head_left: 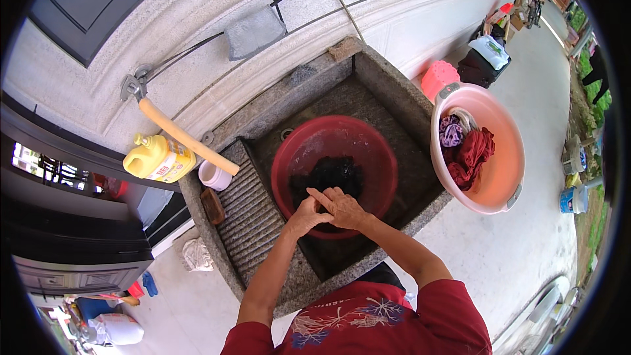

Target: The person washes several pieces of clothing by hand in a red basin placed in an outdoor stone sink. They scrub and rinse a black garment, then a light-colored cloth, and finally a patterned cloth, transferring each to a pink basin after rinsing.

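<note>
My left hand (305,217) and my right hand (347,210) meet above the near part of a red basin (379,151). My right hand reaches across the left with its fingers stretched out and slightly apart. Most of the left hand's fingers are hidden where the two hands overlap, and nothing held shows between them. Just beyond the hands, a dark wet cloth (336,174) lies in the basin. The basin sits in a stone sink (401,98), beside a ribbed washboard (253,223) on the left.
A yellow pump jug (160,158), a whitish cup (214,176) and a brown block (212,208) line the sink's left edge. An orange hose (187,135) hangs from the tap. To the right, a pink tub (503,151) holds red cloth (472,158) and purple cloth (451,133).
</note>
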The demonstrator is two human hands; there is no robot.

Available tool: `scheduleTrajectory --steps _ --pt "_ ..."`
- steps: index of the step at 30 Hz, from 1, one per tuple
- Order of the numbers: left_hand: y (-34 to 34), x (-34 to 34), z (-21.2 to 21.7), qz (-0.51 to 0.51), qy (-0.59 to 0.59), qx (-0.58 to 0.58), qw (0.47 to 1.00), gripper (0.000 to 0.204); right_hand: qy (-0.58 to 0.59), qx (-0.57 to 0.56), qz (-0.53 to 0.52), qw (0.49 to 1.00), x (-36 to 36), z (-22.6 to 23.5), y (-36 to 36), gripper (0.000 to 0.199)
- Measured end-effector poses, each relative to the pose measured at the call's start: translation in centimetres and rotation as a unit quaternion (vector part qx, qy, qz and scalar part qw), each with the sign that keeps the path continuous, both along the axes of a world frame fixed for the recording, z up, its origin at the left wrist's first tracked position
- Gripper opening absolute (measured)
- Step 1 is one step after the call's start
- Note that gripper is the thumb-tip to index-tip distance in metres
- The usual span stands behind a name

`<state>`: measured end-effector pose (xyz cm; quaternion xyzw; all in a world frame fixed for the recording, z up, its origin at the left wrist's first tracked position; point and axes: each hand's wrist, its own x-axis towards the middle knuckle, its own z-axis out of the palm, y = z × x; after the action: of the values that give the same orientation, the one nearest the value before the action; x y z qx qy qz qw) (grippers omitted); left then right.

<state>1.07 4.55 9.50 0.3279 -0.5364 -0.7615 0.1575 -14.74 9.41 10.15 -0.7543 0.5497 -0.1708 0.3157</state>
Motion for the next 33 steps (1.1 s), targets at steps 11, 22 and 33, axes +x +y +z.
scheduleTrajectory --steps 11,22,33 --pt "3.0 3.3 2.8 0.228 -0.017 0.358 0.905 0.103 -0.086 -0.175 0.06 0.979 -3.3 13.3 -5.2 0.055" --pt "2.7 -4.5 10.8 0.222 0.309 0.42 0.824 0.084 -0.092 -0.294 0.286 0.908 1.3 22.6 5.4 0.034" --pt "3.4 -3.9 7.9 0.286 0.392 0.544 0.685 0.028 -0.538 -0.142 -0.225 0.8 -8.1 17.3 -4.1 0.04"
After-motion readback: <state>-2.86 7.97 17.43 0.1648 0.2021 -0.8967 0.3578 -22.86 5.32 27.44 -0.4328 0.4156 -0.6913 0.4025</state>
